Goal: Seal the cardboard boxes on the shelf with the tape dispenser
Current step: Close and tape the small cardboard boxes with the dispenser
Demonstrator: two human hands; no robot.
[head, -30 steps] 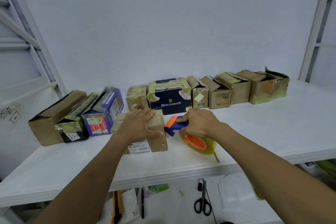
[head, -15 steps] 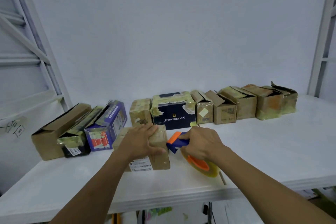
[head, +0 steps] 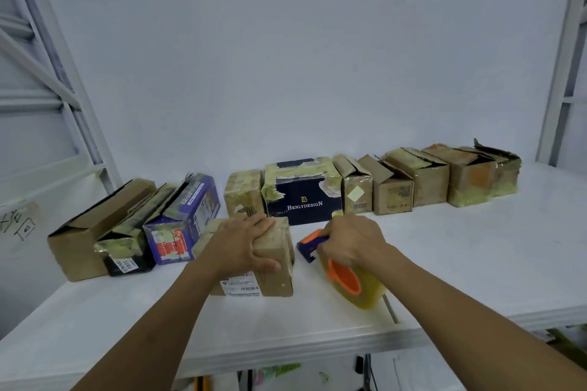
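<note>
A small brown cardboard box (head: 273, 263) with a white shipping label lies near the front of the white shelf (head: 476, 263). My left hand (head: 244, 243) lies over its top, fingers spread across the lid and thumb down the front face. My right hand (head: 351, 241) grips the blue and orange tape dispenser (head: 346, 276), whose yellowish tape roll hangs toward me. The dispenser's blue head sits just right of the box's right side; whether it touches the box is unclear.
A row of boxes lines the back of the shelf: a brown box (head: 85, 228) at far left, a purple box (head: 184, 219), a navy box (head: 301, 194) and several brown boxes (head: 428, 178) with raised flaps to the right. Grey rack uprights (head: 559, 73) flank the shelf.
The view has tilted upward, so the shelf sits lower in frame. My hands keep their hold; the dispenser head has drawn slightly away from the box's right side.
</note>
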